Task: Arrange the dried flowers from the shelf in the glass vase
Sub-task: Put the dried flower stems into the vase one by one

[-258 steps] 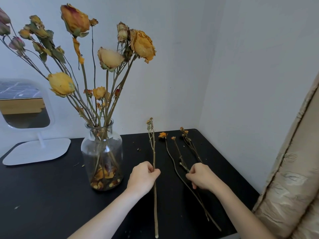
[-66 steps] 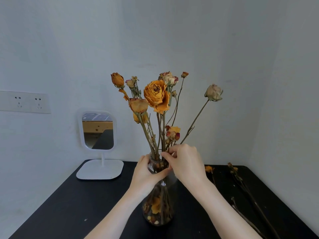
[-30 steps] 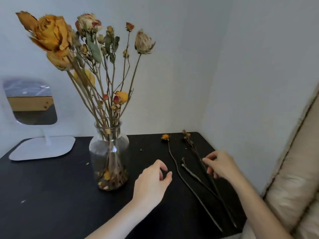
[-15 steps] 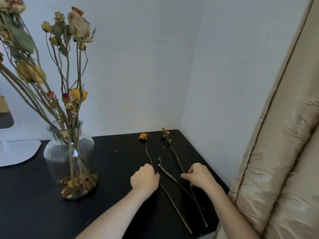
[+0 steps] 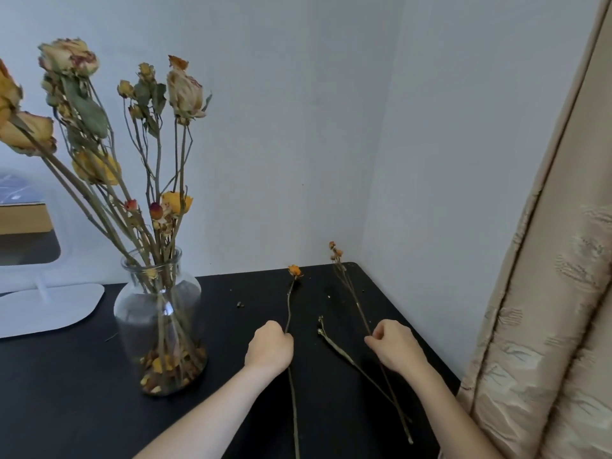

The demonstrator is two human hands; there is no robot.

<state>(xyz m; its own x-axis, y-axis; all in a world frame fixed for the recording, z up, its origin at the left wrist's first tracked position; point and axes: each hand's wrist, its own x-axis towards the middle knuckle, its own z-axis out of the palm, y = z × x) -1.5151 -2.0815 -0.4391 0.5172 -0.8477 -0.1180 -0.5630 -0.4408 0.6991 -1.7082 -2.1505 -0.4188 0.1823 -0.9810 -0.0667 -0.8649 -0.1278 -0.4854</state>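
Both hands, open a second ago, have closed on stems | left hand (image 5: pixel 270 347) fist grips thin orange-bud stem (image 5: pixel 288 306) | right hand (image 5: pixel 394 347) pinches small-budded stem (image 5: pixel 354 299) with thumb and fingers | stems stretch across black table (image 5: pixel 66 392), right of glass vase (image 5: pixel 159 313) holding dried roses (image 5: pixel 182 91) | forearms reach forward.

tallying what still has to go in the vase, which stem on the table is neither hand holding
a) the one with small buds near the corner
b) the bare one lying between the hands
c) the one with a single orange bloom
B: the bare stem lies untouched between the hands, while the left hand grips the orange-bloom stem and the right hand pinches the budded stem.
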